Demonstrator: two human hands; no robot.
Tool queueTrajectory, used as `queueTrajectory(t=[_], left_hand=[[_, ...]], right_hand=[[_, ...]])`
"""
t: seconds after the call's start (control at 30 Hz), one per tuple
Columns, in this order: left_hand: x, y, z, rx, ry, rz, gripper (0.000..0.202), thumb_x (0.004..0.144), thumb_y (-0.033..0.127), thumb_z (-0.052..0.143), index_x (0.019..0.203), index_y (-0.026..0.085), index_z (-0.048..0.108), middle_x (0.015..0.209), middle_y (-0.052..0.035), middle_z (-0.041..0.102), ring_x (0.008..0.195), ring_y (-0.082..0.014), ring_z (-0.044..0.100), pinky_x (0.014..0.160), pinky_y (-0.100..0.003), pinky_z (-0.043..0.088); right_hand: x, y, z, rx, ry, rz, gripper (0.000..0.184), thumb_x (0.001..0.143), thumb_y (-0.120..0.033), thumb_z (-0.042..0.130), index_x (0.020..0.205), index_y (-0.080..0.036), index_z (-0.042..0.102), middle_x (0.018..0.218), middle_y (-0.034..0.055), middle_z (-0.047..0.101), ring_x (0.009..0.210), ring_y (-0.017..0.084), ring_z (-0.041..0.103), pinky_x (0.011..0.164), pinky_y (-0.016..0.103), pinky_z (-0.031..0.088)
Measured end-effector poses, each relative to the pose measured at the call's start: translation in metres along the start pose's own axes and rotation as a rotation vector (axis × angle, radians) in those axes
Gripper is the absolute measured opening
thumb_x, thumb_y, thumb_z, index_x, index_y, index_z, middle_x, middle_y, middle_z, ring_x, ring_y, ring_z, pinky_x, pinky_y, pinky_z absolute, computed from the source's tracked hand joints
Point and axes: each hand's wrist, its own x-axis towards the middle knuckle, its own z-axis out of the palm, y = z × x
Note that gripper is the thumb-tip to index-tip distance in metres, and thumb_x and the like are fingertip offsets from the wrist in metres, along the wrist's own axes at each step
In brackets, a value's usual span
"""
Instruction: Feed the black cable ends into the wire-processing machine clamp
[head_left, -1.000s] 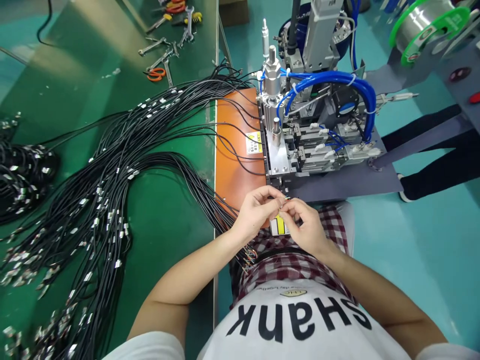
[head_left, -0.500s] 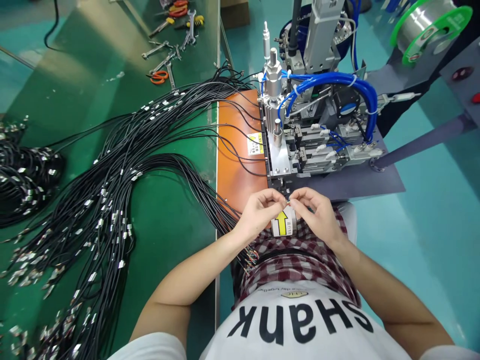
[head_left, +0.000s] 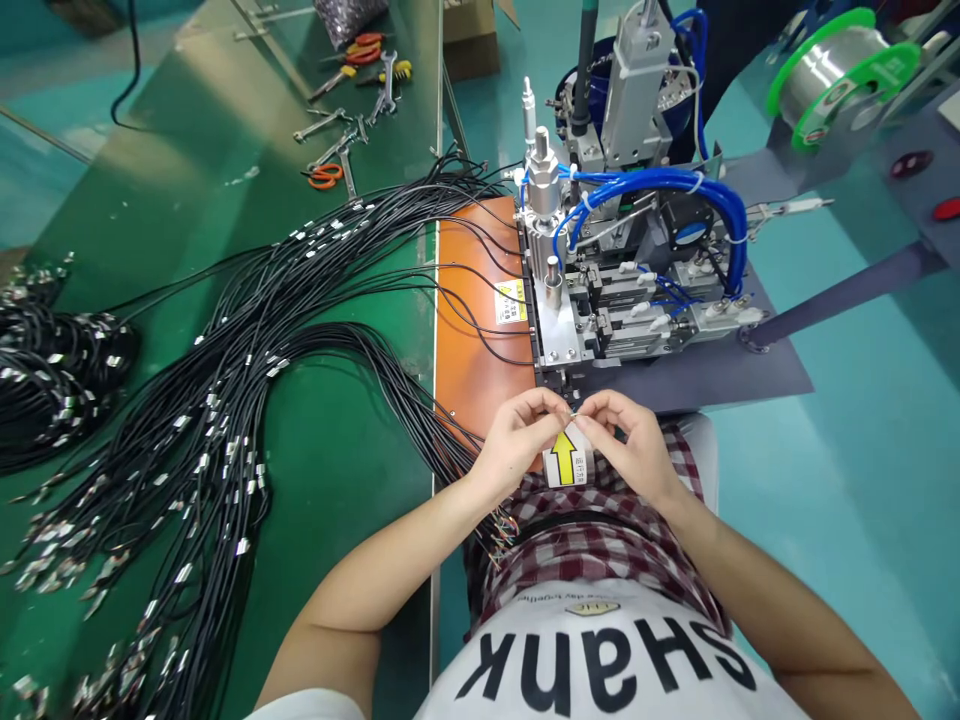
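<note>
My left hand (head_left: 517, 437) and my right hand (head_left: 631, 445) meet fingertip to fingertip just in front of a small metal machine (head_left: 592, 290). Both pinch the thin wire ends of a cable (head_left: 571, 413) between thumb and fingers. A white label with a yellow arrow (head_left: 568, 462) shows between the hands, below the pinch. More stripped cable ends (head_left: 501, 525) with coloured wires hang at my lap under the left wrist. The machine stands beside an orange pad (head_left: 469, 340).
A big spread of black cables with metal clips (head_left: 217, 400) covers the green bench on the left. Hand tools (head_left: 352, 90) lie at the far end. Blue air hoses (head_left: 660, 185) loop over the machine. A green spool of wire (head_left: 840, 70) stands at the top right.
Both hands have stayed pinched on the wire ends, shifting slightly. The view tilted, so the arrow label shows more fully between them.
</note>
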Motion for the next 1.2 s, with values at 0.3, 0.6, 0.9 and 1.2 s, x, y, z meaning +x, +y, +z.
queueTrajectory(t=[0.3, 0.6, 0.9, 1.2], left_hand=[[-0.001, 0.005, 0.001, 0.063, 0.02, -0.061, 0.029, 0.078, 0.038, 0.079, 0.081, 0.015, 0.062, 0.055, 0.0069, 0.045, 0.046, -0.0036, 0.03, 0.044, -0.018, 0.021], [-0.003, 0.004, 0.003, 0.075, 0.039, -0.035, 0.033, 0.078, 0.041, 0.079, 0.08, 0.014, 0.061, 0.058, 0.0055, 0.047, 0.049, -0.0047, 0.034, 0.046, -0.018, 0.023], [-0.004, 0.002, 0.003, 0.063, 0.056, 0.01, 0.03, 0.081, 0.04, 0.077, 0.082, 0.015, 0.061, 0.055, 0.0071, 0.045, 0.047, -0.0039, 0.033, 0.046, -0.018, 0.025], [0.003, -0.007, -0.001, 0.065, 0.033, 0.029, 0.024, 0.085, 0.037, 0.075, 0.086, 0.017, 0.062, 0.06, 0.0059, 0.05, 0.047, -0.0037, 0.037, 0.046, -0.018, 0.029]], right_hand=[[0.001, 0.0, 0.002, 0.027, 0.019, 0.01, 0.018, 0.092, -0.037, 0.066, 0.086, -0.02, 0.065, 0.075, 0.001, 0.062, 0.066, 0.015, 0.053, 0.062, 0.029, 0.04], [0.0, 0.008, 0.004, 0.163, 0.008, 0.108, 0.026, 0.088, -0.045, 0.071, 0.091, -0.02, 0.068, 0.08, 0.0036, 0.064, 0.067, 0.016, 0.053, 0.061, 0.03, 0.044], [-0.001, 0.007, 0.008, 0.273, 0.037, 0.131, 0.023, 0.086, -0.042, 0.075, 0.089, -0.02, 0.068, 0.076, 0.0007, 0.063, 0.063, 0.013, 0.053, 0.059, 0.027, 0.045], [0.003, 0.013, 0.01, 0.355, 0.08, 0.136, 0.017, 0.082, -0.034, 0.077, 0.088, -0.02, 0.071, 0.068, -0.002, 0.062, 0.057, 0.011, 0.054, 0.057, 0.026, 0.047]])
